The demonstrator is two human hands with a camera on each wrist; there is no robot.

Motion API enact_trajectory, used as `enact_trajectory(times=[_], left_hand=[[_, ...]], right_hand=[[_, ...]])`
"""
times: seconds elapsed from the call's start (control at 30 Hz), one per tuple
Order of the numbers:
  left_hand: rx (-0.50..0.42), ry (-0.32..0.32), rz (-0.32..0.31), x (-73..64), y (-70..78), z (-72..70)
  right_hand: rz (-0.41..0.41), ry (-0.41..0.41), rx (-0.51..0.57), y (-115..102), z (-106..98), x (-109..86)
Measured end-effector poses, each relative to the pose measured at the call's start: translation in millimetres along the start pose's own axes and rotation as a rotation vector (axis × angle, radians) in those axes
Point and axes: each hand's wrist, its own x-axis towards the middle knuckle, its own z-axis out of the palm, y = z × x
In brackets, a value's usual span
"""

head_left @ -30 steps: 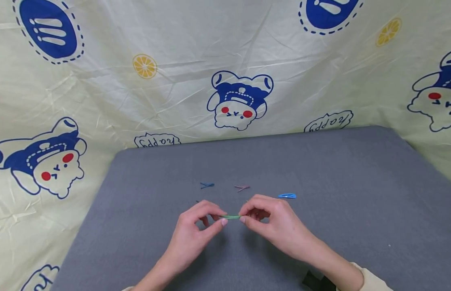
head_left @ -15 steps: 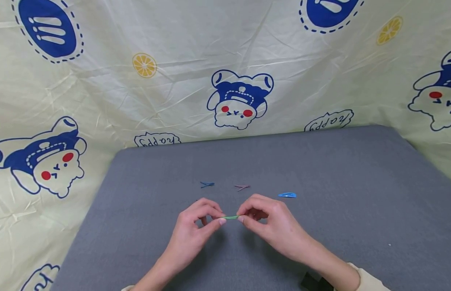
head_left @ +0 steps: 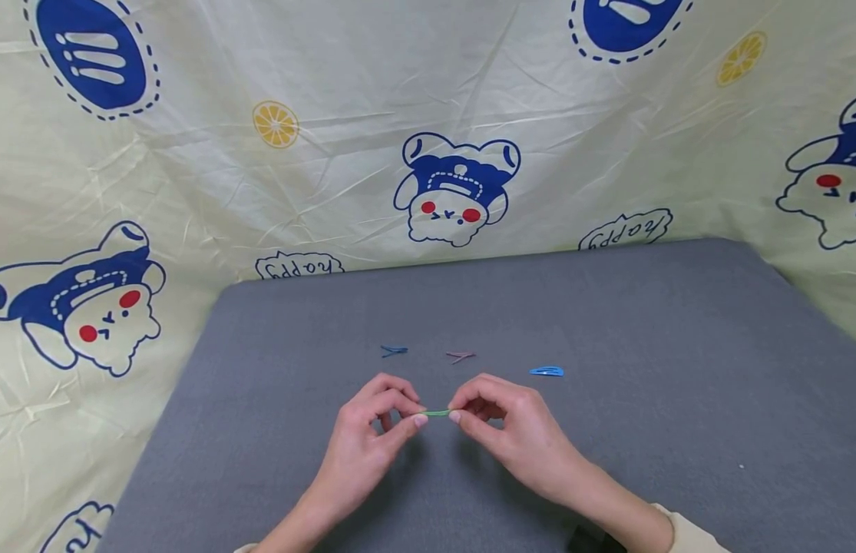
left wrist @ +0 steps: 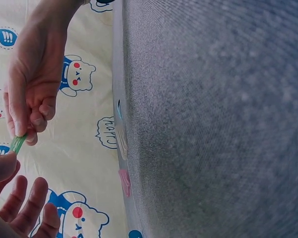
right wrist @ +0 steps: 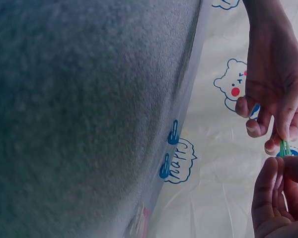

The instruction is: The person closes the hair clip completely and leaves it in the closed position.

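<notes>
We saw left hand (head_left: 368, 436) and right hand (head_left: 527, 432) pinching the green band (head_left: 437, 413), not yet released; pink clip (head_left: 462, 355) and bright-blue clip (head_left: 546, 372) lay beyond, untouched.

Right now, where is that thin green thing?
In the head view, the thin green thing is in the lower middle, pinched between the left hand and the right hand, below the pink clip.
</notes>
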Motion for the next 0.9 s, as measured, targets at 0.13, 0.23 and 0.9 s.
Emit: enact_trajectory(times=[0.13,0.23,0.9], left_hand=[[0.005,0.002,0.001,0.4,0.0,-0.2],[0.007,0.001,-0.001,0.7,0.1,-0.2],[0.024,0.012,-0.048,1.2,2.2,-0.5]], right_hand=[[-0.001,0.022,-0.004,0.4,1.9,-0.5],[-0.01,0.03,0.001,0.8,2.8,-0.6],[0.034,0.031,0.04,0.7,5.0,-2.1]])
